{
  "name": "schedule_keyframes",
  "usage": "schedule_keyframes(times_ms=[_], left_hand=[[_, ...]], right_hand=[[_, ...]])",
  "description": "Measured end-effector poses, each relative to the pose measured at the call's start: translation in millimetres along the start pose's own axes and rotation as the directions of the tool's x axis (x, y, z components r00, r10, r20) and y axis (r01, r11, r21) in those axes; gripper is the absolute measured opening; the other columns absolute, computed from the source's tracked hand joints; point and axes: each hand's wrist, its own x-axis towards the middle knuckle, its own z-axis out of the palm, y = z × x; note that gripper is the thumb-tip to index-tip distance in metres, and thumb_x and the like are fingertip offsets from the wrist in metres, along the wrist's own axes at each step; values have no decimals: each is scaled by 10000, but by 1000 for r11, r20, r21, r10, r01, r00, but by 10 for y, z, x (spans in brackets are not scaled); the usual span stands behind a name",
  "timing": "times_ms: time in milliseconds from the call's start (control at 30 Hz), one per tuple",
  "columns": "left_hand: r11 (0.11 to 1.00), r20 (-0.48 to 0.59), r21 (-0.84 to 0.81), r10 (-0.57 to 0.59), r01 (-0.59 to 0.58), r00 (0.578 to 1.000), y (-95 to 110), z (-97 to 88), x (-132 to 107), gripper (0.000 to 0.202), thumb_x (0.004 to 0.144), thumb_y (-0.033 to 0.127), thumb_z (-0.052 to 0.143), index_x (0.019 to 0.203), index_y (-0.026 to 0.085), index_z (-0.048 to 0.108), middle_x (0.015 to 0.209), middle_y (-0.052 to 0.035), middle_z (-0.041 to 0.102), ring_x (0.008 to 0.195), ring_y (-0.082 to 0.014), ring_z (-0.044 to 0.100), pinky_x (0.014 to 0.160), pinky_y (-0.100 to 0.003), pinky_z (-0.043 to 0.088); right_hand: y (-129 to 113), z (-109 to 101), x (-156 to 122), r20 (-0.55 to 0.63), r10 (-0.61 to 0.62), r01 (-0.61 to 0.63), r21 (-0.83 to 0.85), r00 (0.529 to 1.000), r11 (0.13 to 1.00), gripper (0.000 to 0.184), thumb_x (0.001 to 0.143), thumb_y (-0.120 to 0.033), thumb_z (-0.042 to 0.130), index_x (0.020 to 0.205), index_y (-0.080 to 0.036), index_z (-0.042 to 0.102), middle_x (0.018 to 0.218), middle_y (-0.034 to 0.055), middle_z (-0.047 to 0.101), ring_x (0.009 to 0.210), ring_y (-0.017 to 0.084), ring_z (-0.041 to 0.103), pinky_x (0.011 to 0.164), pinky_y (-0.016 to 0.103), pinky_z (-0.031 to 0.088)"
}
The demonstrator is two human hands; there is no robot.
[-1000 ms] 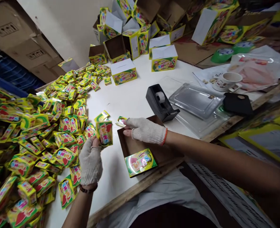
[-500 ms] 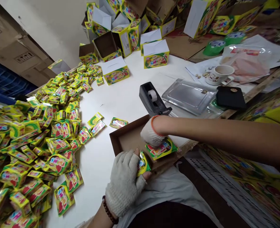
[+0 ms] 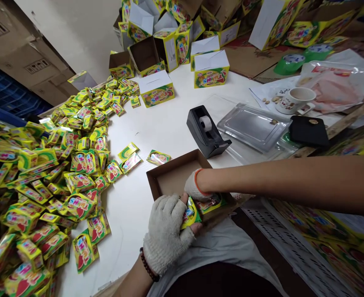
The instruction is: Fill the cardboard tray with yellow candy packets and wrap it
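I note my left hand [image 3: 166,231] clamped on a packet [image 3: 190,213], long axis pointing into the box [image 3: 157,173]. My right hand [image 3: 196,189] rests on laid packets [image 3: 214,203]; I cannot tell its spread.

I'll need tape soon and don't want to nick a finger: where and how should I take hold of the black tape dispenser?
Grip the tape dispenser across its two flat long sides, at the tall rear part by the roll, coming down from above. It stands upright on the table. The low cutter end points right and toward you, so probably steer clear of it.
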Motion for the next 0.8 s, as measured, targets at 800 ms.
schedule_keyframes(times_ms=[800], left_hand=[[642,-95,271,-724,717,684,-1838,-223,396,308,814,341,688,1080,193,644,1025,-114,701,1061,-310,611,939,-423,444]], right_hand=[[-658,-861,-605,-121,224,-249,-259,967,933,116,824,-199,558,834,-205,674,785,53,679,755,224,646,597,289,384]])
